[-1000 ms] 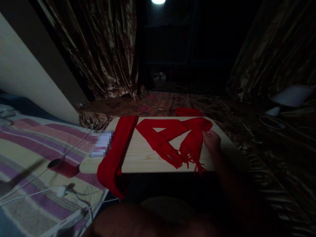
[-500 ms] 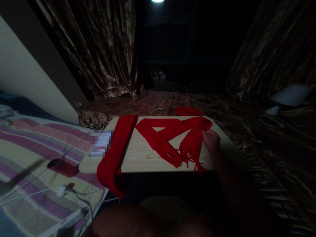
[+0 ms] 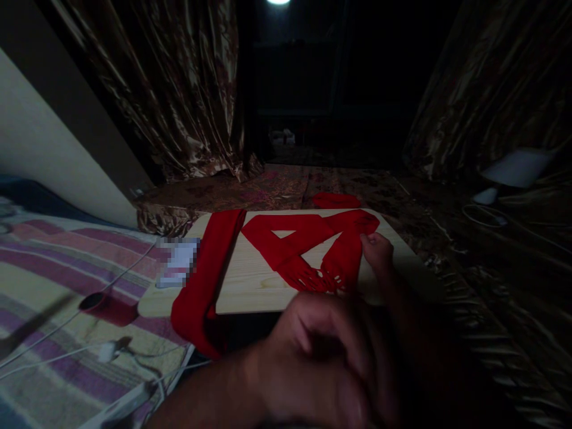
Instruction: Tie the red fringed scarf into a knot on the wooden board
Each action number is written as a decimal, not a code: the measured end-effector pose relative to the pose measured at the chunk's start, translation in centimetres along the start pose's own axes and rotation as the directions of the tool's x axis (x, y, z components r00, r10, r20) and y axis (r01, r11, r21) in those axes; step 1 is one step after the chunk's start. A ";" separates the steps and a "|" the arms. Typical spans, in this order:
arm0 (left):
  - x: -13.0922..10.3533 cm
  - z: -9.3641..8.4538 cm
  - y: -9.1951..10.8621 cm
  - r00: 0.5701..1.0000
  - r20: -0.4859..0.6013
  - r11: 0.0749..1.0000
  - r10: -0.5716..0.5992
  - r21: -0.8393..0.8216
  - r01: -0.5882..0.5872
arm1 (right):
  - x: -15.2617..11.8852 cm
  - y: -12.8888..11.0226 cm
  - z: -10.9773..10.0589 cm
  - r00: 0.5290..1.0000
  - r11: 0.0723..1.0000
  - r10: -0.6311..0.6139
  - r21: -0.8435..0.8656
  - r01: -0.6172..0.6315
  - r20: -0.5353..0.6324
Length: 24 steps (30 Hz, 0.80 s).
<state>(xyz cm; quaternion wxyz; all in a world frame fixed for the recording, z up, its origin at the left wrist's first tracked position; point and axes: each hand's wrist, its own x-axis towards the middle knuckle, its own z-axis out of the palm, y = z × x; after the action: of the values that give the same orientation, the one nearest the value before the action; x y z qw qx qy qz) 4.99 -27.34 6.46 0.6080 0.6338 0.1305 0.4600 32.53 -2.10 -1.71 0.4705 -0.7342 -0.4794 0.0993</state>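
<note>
A red fringed scarf [image 3: 286, 233] lies on the light wooden table [image 3: 250, 286], folded across itself in crossing bands with a triangular gap. My right hand [image 3: 379, 251] is closed at the scarf's right edge, thumb and fingers pinching the cloth. Close to the camera, my left hand [image 3: 330, 351] hovers in front of the table's near edge. Its fingers are loosely curved, apart from the thumb, and nothing shows between them; its inner side is dark. It covers part of the scarf's fringe. A second long red cloth band [image 3: 210, 262] lies across the table's left part and hangs over the near edge.
A blurred-out flat item [image 3: 179, 262] lies at the table's left end. Beside it, a red cylinder [image 3: 109, 308], cables and a power strip [image 3: 114, 408] rest on a striped bed cover [image 3: 49, 322]. Behind are a red cloth piece [image 3: 336, 201], curtains [image 3: 192, 89] and a lamp [image 3: 516, 167].
My left hand has risen from the bottom of the view toward the near table edge, now hiding some fringe. My right hand stays at the scarf's right edge. The view has shifted slightly.
</note>
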 end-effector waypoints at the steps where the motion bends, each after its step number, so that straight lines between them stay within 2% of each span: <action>1: 3.2 -1.4 1.0 0.998 -0.067 1.000 -0.003 -0.003 0.003 | 0.0 0.0 0.0 1.000 1.000 -0.001 -0.003 0.001 0.002; 3: 8.0 -4.7 1.8 0.961 -0.274 0.986 -0.024 0.153 0.069 | -0.1 -0.1 0.0 1.000 1.000 -0.003 -0.001 0.003 0.009; 5: 10.6 -8.3 1.0 0.909 -0.416 0.906 0.002 0.385 0.174 | -0.1 -0.1 0.0 1.000 1.000 -0.016 0.011 0.016 0.016; 6: 11.2 -10.2 0.3 0.880 -0.475 0.833 0.010 0.491 0.256 | -0.1 -0.1 0.0 1.000 1.000 -0.023 0.015 0.023 0.018; 7: 11.5 -12.0 -0.6 0.852 -0.522 0.737 0.033 0.589 0.332 | -0.1 -0.1 0.0 0.999 0.999 -0.029 0.015 0.029 0.018; 9: 11.8 -15.4 -2.2 0.830 -0.554 0.476 0.073 0.750 0.459 | -0.1 -0.1 0.0 0.999 0.999 -0.032 0.009 0.032 0.013; 11: 11.8 -17.9 -3.6 0.816 -0.578 0.227 0.019 0.797 0.559 | -0.1 -0.1 0.0 0.999 1.000 -0.031 0.002 0.031 0.009; 12: 11.8 -18.8 -4.3 0.812 -0.583 0.135 -0.019 0.804 0.580 | -0.1 -0.1 -0.1 0.999 0.999 -0.036 -0.001 0.036 0.008; 13: 11.7 -19.5 -4.9 0.806 -0.589 0.087 -0.056 0.801 0.592 | -0.1 -0.1 -0.1 0.999 0.999 -0.042 -0.007 0.042 0.008; 15: 11.3 -20.2 -6.2 0.817 -0.571 0.057 -0.078 0.816 0.576 | -0.1 -0.1 -0.1 0.999 0.998 -0.053 -0.025 0.053 0.010; 17: 10.8 -20.4 -7.4 0.835 -0.550 0.024 0.013 0.835 0.550 | -0.1 0.0 0.0 0.998 0.997 -0.060 -0.038 0.060 0.014; 19: 10.3 -20.4 -8.4 0.835 -0.542 0.011 0.093 0.839 0.544 | 0.0 0.1 0.1 0.998 0.998 -0.057 -0.037 0.057 0.017; 24: 10.1 -20.6 -9.5 0.826 -0.554 -0.003 0.106 0.830 0.557 | 0.0 0.2 0.1 0.998 0.998 -0.057 -0.026 0.057 0.017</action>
<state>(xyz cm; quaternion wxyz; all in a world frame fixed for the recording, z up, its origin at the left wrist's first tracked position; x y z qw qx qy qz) -1.06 -4.43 -1.05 0.0145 0.7054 0.6573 0.2648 32.60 -2.07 -1.92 0.4594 -0.7255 -0.5052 0.0854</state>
